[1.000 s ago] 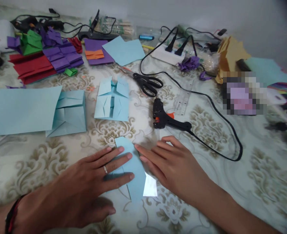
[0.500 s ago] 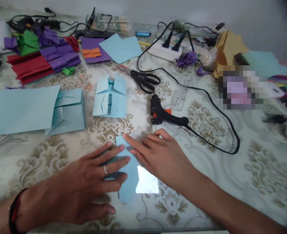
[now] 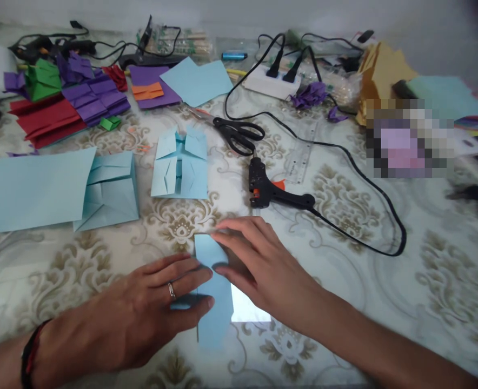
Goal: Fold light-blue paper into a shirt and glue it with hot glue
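A light blue paper strip (image 3: 217,313), folded lengthwise, lies upright in front of me on the patterned tabletop. From the left, my left hand (image 3: 150,302), with a ring on one finger, rests its outstretched fingers across the strip's middle. Some blue paper shows under those fingers. At the strip's upper right edge is my right hand (image 3: 255,259), its thumb and bent forefinger apart and touching the paper. Beyond the hands sits a folded light blue paper piece (image 3: 180,167) with raised flaps.
A black glue gun (image 3: 277,189) lies with its cord looping right, near scissors (image 3: 239,132) and a clear ruler (image 3: 301,156). Blue sheets (image 3: 32,186) are at left. Coloured folded papers (image 3: 97,100) and a white power strip (image 3: 269,81) line the back.
My left fingers have drawn closer together, with the thumb now near the strip. My right forefinger has bent and its thumb has moved down along the edge. The view has shifted slightly.
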`<move>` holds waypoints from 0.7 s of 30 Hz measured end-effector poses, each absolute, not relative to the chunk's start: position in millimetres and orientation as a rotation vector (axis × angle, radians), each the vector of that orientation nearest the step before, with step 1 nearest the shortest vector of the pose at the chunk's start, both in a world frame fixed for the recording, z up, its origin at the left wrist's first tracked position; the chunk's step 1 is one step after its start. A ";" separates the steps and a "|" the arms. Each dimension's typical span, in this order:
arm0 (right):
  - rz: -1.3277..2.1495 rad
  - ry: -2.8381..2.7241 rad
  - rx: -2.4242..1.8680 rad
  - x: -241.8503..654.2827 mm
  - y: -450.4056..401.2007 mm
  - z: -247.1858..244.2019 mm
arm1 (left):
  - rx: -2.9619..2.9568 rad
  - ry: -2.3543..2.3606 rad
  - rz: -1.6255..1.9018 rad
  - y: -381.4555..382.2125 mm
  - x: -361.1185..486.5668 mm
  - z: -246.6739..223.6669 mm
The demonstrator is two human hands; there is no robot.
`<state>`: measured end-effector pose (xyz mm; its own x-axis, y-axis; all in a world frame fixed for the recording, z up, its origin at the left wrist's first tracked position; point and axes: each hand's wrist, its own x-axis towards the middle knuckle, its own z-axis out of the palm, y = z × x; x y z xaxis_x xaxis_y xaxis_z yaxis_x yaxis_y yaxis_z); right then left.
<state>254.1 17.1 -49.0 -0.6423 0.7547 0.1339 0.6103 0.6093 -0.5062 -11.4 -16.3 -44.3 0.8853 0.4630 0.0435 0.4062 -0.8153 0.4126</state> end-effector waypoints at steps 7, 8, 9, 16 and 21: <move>0.753 -2.273 -0.971 254.1 18.9 -55.3 | 2.599 0.632 0.269 -9.3 -13.0 -41.7; 0.734 -2.252 -0.958 254.0 19.9 -56.0 | 2.603 0.646 0.281 -8.6 -13.5 -41.4; 0.717 -2.240 -0.949 253.8 20.8 -56.5 | 2.610 0.658 0.296 -8.2 -14.0 -41.0; 0.581 -2.239 -0.954 250.3 24.0 -59.5 | 2.634 0.775 0.360 -12.5 -16.4 -44.3; 0.538 -2.233 -0.953 247.3 26.3 -62.6 | 2.591 0.836 0.455 -15.3 -14.7 -51.0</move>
<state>247.3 26.3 -62.6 -0.5297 0.7489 0.3982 0.4856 0.6527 -0.5816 -14.7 -15.3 -51.0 0.7711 0.6092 0.1854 0.4866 -0.7515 0.4454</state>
